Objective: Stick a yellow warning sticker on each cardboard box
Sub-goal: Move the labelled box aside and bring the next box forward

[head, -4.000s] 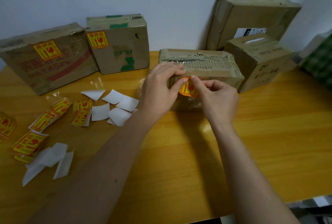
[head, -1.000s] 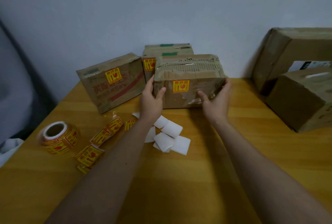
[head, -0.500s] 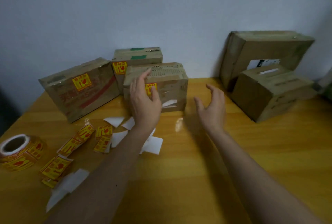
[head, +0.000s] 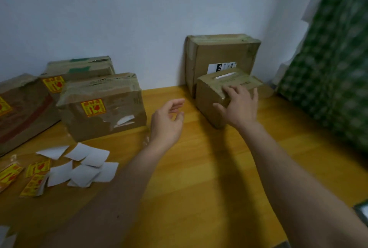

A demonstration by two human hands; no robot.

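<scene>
Right hand (head: 240,106) is on the small unstickered box (head: 211,98), fingers spread over its top edge and thumb down its front. Left hand (head: 167,122) hangs loose and half-curled just left of that box, holding nothing. Behind the small box stands a bigger bare box (head: 221,52). Well left of it – three boxes, the nearest stickered box (head: 103,108) showing its yellow sticker (head: 93,107). Loose stickers (head: 35,176) and white backing papers (head: 83,166) lie on the table (head: 209,178), farther left.

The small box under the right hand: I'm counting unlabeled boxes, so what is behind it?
A larger cardboard box with a white label stands behind the small box; its lower front is hidden.
</scene>
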